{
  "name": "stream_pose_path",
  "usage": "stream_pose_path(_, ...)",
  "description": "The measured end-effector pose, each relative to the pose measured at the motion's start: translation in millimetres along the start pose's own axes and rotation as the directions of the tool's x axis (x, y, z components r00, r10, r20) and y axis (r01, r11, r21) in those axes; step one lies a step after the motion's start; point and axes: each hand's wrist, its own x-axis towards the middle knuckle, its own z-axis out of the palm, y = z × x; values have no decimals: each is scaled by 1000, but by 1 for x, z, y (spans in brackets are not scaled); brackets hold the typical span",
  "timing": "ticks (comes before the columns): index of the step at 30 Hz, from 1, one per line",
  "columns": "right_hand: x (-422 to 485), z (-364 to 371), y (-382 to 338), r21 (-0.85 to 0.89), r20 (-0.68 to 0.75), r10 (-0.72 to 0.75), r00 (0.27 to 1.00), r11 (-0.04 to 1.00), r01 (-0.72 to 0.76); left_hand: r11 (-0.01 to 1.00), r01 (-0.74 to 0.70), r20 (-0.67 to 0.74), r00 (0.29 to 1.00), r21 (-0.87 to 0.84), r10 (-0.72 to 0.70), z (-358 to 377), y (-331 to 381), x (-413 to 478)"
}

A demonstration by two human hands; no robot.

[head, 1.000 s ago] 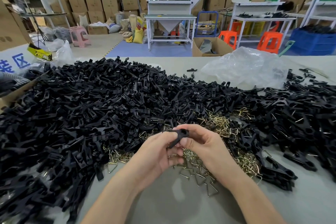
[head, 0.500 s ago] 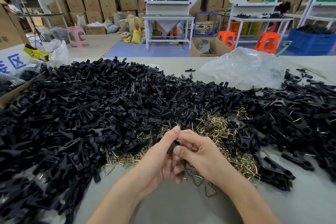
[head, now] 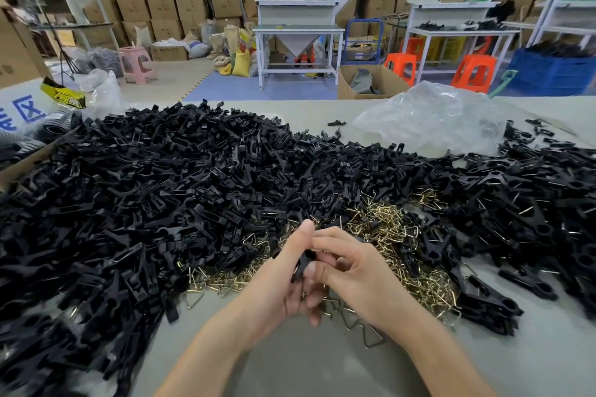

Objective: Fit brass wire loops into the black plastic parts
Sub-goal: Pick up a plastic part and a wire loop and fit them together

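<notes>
Hands 2: left hand [head: 280, 282], right hand [head: 356, 274] | black part [head: 303, 264] 1, gripped by both

The left grip [head: 283, 280] and right grip [head: 351, 274] have closed together around the black plastic part [head: 304, 263]. It now stands steeply between them, its ring end hidden, and the left thumb points up.
</notes>
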Motion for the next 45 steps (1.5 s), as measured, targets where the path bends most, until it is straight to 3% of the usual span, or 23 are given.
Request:
stream_pose_path(4,-1,-2,-1,63,23,15,1000,998,-16,997,-58,106,993,47,53,-4,-3,-1)
stream_pose_path(11,-1,1,2,184,50,37,998,982,-46,931,-151,-72,980,333,185,-11,-15,2)
stream_pose_path(20,-3,1,-3,267,66,-11,998,964,-7,839,-143,-15,984,525,177,-11,-10,-7)
stream_pose_path(28,-4,2,-5,298,77,-6,997,954,-18,825,-262,23,957,501,290,-7,-11,-6)
stream_pose_path(34,-4,2,-3,242,55,-41,998,970,26,808,-220,-105,939,547,327,-5,-18,-4)
stream_pose_path(39,-5,4,-2,258,105,-20,994,966,-8,825,-251,-124,926,506,357,-6,-21,-2)
stream_pose_path(45,-4,0,-3,117,154,-34,988,993,16,814,-237,-112,932,530,344,-5,-16,0)
